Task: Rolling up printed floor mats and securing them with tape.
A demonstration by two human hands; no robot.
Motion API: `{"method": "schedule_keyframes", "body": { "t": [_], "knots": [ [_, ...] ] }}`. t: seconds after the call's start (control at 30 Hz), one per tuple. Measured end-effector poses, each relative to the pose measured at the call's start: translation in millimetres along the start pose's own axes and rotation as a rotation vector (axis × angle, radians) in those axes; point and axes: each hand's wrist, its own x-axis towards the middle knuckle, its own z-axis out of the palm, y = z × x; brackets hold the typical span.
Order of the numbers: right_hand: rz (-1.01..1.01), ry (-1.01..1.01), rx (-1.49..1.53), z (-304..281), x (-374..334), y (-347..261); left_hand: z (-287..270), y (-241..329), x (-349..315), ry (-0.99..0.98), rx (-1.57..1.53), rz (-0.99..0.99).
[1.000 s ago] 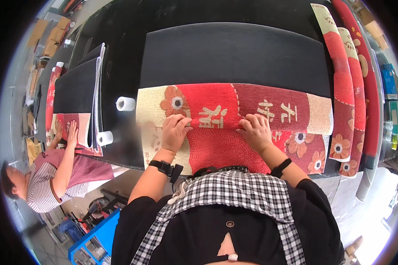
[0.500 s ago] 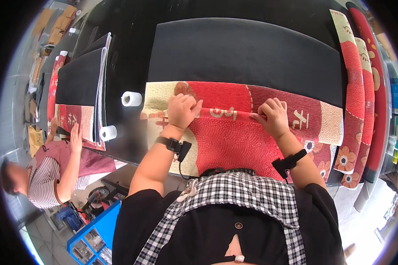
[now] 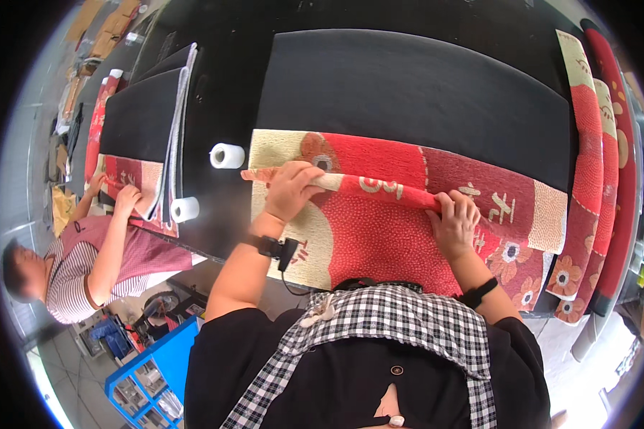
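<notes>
A patterned floor mat (image 3: 379, 247) in red, cream and maroon lies across the dark table in front of me. Its raised part forms a narrow roll or fold (image 3: 379, 191) running crosswise. My left hand (image 3: 291, 190) wraps its fingers over this ridge near the cream end. My right hand (image 3: 456, 223) is closed over the same ridge further right. Beyond my hands the mat's flowered surface lies flat, with a plain black sheet-like area (image 3: 415, 82) behind it. Whether that black area belongs to the same mat, I cannot tell.
Rolled red mats (image 3: 587, 164) lie along the table's right side. Two white tape rolls (image 3: 228, 156) (image 3: 186, 209) stand at left. Further left, a co-worker (image 3: 114, 250) handles a stack of folded mats (image 3: 143, 118). A blue rack (image 3: 150, 365) stands below the table.
The crosswise ridge of the mat has become thicker and rounder under my fingers. My right hand sits lower on it. The co-worker's raised hand has dropped onto the mat there.
</notes>
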Motion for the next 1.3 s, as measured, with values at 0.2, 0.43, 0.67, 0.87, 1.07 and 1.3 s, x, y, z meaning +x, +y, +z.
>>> {"method": "schedule_keyframes", "body": {
  "t": [0.2,0.43,0.67,0.87,1.07,1.3],
  "knots": [
    [-0.096,-0.209,-0.021,-17,63,13,-10,-19,25,-0.072,-0.058,-0.105],
    [-0.042,-0.31,-0.008,-23,87,21,-23,-26,17,0.138,0.535,0.027],
    [0.004,-0.342,0.045,-26,87,20,-25,-46,28,-0.093,0.425,-0.16],
    [-0.004,-0.343,0.051,-26,89,17,-45,-48,15,-0.054,0.519,-0.156],
    [0.086,-0.38,0.031,-28,91,22,-42,-46,45,-0.289,0.281,-0.495],
    [0.046,-0.457,0.046,-19,94,23,-28,-51,95,-0.606,0.318,0.28]
  ]
}}
